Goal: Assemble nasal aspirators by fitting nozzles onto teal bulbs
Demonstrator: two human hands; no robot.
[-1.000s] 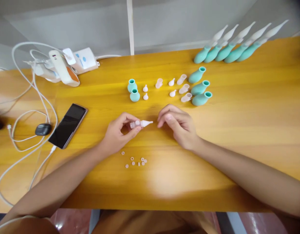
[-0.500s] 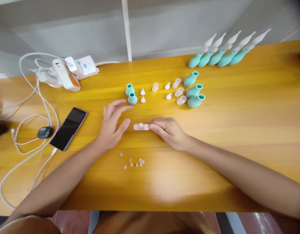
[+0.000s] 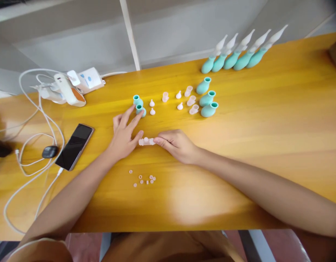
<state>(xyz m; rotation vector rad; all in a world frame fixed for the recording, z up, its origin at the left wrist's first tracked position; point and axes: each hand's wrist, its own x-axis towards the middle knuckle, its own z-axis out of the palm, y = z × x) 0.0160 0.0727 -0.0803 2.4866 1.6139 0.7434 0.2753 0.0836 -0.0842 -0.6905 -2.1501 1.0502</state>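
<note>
we see the small clear nozzle piece (image 3: 146, 141) lying on the worktop (image 3: 266, 109), long axis left-right, its right end pinched in our right hand (image 3: 176, 145) fingers, our left hand (image 3: 123, 135) spread open beside it.

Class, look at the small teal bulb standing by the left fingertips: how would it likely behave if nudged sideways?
The teal bulb stands upright on a rounded body with a narrow neck, so it would probably tip. Once down it may roll, as the table looks smooth. It looks small and hollow, so likely light; the left hand should move it easily.
</note>
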